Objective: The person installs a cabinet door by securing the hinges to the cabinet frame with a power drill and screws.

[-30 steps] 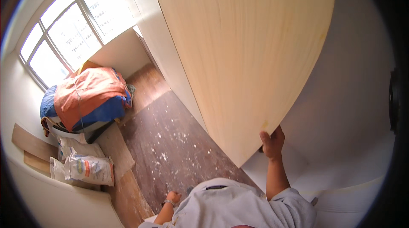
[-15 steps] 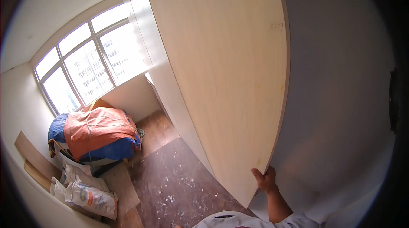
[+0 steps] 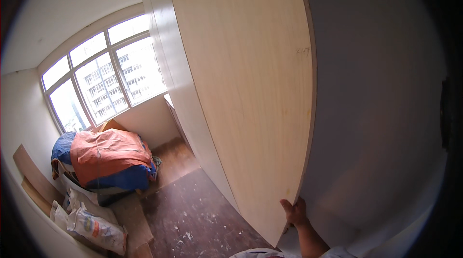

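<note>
On pale panel [image 3: 246, 99], right fingers [image 3: 302, 205], partly hidden

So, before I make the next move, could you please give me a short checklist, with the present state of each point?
1. Right hand gripping the wooden panel: ok, at its right edge near the lower corner, thumb on the face.
2. Left hand on the panel: cannot tell, out of view.
3. Panel's top end free of contact: cannot tell, beyond the picture.
4. Covered bundle and white sacks apart from the panel: ok, both at the left.
5. Floor clean: not ok, pale spots scattered.
</note>
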The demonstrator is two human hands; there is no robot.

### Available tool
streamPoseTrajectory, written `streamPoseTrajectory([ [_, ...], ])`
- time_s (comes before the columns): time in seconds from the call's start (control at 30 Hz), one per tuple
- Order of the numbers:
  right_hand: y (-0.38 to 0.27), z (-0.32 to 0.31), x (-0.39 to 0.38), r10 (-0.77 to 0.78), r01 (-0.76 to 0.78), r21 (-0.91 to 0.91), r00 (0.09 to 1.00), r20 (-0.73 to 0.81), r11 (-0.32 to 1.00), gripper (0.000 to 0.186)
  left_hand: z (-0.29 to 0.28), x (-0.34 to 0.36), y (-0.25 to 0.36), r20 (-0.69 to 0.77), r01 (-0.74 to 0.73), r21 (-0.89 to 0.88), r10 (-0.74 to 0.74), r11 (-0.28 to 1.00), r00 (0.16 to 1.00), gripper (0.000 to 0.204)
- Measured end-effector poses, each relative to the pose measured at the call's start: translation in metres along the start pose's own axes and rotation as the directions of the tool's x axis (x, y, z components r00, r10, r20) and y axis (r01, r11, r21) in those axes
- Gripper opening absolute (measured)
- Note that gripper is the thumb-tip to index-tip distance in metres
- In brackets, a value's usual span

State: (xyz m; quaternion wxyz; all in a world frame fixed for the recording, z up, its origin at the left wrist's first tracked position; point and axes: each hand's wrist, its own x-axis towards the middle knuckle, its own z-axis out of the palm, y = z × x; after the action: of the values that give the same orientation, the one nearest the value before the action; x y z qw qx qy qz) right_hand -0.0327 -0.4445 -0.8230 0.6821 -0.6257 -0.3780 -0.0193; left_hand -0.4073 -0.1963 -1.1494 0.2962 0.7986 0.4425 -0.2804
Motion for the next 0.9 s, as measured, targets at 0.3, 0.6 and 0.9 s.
streamPoseTrajectory([
  [0.3, 0.004, 0.001, 0.001, 0.007, -0.007, -0.025, 1.0, 0.01, 1.0, 0.035, 0.056, -0.006, -0.036, 0.045, -0.129, 0.103, 0.125, 0.986, 0.991, 0.05],
  [0.6, 0.013, 0.007, 0.0, 0.057, -0.056, 0.056, 0.998, -0.012, 0.997, 0.028, 0.069, -0.042, -0.051, -0.121, -0.005, -0.14, -0.012, 0.99, 0.993, 0.038],
  [0.9, 0.027, 0.007, -0.009, 0.135, -0.134, -0.062, 0.991, 0.012, 0.989, 0.025, 0.055, -0.073, -0.054, -0.174, -0.02, -0.148, -0.006, 0.989, 0.985, 0.034],
])
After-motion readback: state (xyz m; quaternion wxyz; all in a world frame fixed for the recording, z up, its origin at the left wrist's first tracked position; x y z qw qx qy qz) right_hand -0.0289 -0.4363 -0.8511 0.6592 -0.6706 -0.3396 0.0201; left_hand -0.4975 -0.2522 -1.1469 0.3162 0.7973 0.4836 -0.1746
